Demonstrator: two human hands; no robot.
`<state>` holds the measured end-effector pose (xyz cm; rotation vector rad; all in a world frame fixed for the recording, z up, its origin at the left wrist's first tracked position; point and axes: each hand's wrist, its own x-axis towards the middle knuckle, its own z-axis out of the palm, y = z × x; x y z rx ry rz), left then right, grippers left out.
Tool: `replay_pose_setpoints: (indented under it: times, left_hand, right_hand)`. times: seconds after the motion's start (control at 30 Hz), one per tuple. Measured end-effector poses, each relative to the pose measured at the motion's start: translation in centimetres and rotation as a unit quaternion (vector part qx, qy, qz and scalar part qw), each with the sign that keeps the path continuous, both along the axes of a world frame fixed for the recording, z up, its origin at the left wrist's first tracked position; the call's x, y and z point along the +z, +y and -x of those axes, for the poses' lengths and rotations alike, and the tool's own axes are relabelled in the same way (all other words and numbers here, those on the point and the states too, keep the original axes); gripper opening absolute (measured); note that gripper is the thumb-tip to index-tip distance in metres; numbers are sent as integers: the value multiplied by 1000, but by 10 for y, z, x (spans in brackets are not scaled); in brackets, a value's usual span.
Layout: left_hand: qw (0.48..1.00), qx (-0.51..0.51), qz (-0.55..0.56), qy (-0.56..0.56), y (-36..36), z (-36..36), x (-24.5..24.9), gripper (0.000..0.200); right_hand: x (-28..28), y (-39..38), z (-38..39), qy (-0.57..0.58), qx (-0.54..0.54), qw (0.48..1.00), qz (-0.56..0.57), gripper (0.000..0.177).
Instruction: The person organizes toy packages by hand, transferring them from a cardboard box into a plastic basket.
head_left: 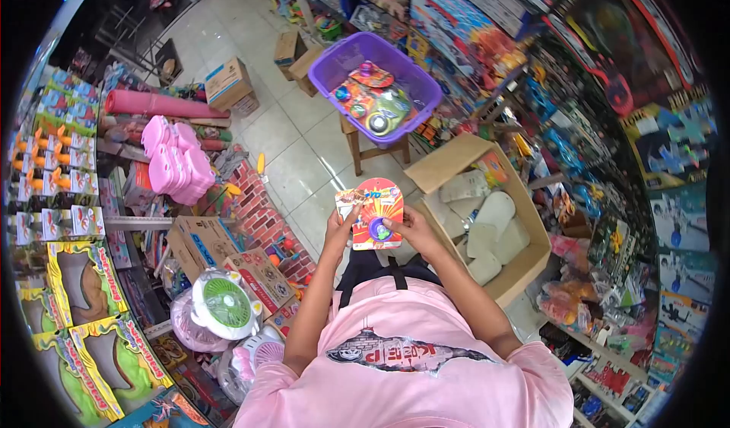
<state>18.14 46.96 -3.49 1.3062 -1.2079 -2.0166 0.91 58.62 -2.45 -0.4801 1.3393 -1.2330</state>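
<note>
Both hands hold a red-and-yellow carded toy [388, 237] upright in front of my waist; its round purple-and-green piece resembles a yo-yo. My left hand [340, 229] grips the left side, thumb over the front. Another small white-and-brown piece [350, 198] shows at the upper left, partly hidden by that thumb. On the right edge my right hand [413, 229] is closed, its thumb by the round piece. Beyond the hands, a purple plastic tub [331, 86] on a wooden stool [354, 143] contains several colourful packaged toys.
To the right stands an open cardboard box [525, 272] with pale flat pieces inside. Pink packs [176, 162], cartons [199, 242] and a green-and-white fan [226, 304] line the left. Toy shelves flank both sides. Tiled floor [293, 135] runs ahead.
</note>
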Motion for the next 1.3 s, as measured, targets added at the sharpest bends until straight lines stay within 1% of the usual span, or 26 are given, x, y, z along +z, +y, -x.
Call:
replay_pose_setpoints:
  times: [0.03, 0.07, 0.1, 0.2, 0.23, 0.3, 0.37, 0.47, 0.57, 0.7, 0.77, 0.8, 0.83, 0.9, 0.93, 1.07, 1.1, 1.17, 1.2, 1.23, 1.3]
  left_hand:
    - [1000, 10, 0, 2, -14, -10, -4, 38]
    - [1000, 22, 13, 16, -28, -21, -11, 38]
    - [999, 34, 28, 30, -40, -32, -11, 39]
    - [997, 66, 34, 33, -77, -65, -12, 41]
    - [996, 82, 35, 29, -87, -76, -11, 41]
    - [993, 110, 40, 16, -105, -98, -9, 44]
    - [991, 122, 50, 16, -121, -114, -4, 44]
    - [989, 134, 66, 23, -142, -136, -21, 43]
    - [986, 152, 52, 42, -156, -141, -18, 42]
    - [988, 144, 44, 41, -175, -135, -20, 40]
    - [988, 138, 38, 51, -189, -121, -24, 39]
    - [989, 132, 42, 49, -194, -115, -24, 37]
    - [990, 123, 42, 50, -200, -109, -26, 37]
    - [992, 114, 46, 28, -214, -98, -27, 36]
    - [993, 110, 47, 26, -223, -92, -27, 36]
    - [994, 100, 44, 29, -263, -58, -25, 38]
    - [993, 100, 47, 31, -273, -50, -24, 38]
    - [994, 98, 43, 25, -292, -30, -15, 39]
    - [994, 99, 40, 23, -305, -19, -11, 40]
    - [995, 93, 43, 19, -317, -8, -9, 40]
    - [995, 77, 63, -6, -336, 11, -7, 40]
  right_hand:
    - [1, -14, -6, -1, -34, 999, 32, 43]
    - [2, -28, -12, 13, -51, 998, 27, 40]
    - [-1, -42, -16, 13, -41, 999, 27, 40]
    - [-13, -82, -24, 4, -93, 996, 13, 39]
    - [-15, -94, -27, 3, -82, 997, 11, 39]
    - [-17, -120, -32, -6, -96, 995, -31, 38]
    - [-17, -142, -38, 8, -86, 996, -32, 36]
    - [-17, -166, -42, 26, -68, 997, -22, 34]
    - [-12, -183, -44, 11, -76, 997, -12, 35]
    - [-6, -201, -29, 14, -80, 996, -23, 36]
    - [13, -214, -13, 52, -128, 990, -11, 37]
    - [19, -219, -4, 62, -133, 989, -36, 38]
    - [19, -225, 5, 62, -142, 987, -37, 38]
    - [19, -240, 22, 56, -200, 978, -14, 40]
    - [25, -249, 30, 53, -216, 975, -20, 40]
    - [4, -287, 69, 45, -260, 965, -2, 42]
    - [-10, -297, 79, 42, -264, 964, -3, 42]
    - [-47, -316, 98, 84, -255, 963, -5, 43]
    - [-62, -327, 102, 87, -270, 959, -19, 45]
    - [-68, -339, 107, 81, -271, 957, -61, 50]
    - [-83, -360, 111, 64, -281, 954, -82, 55]
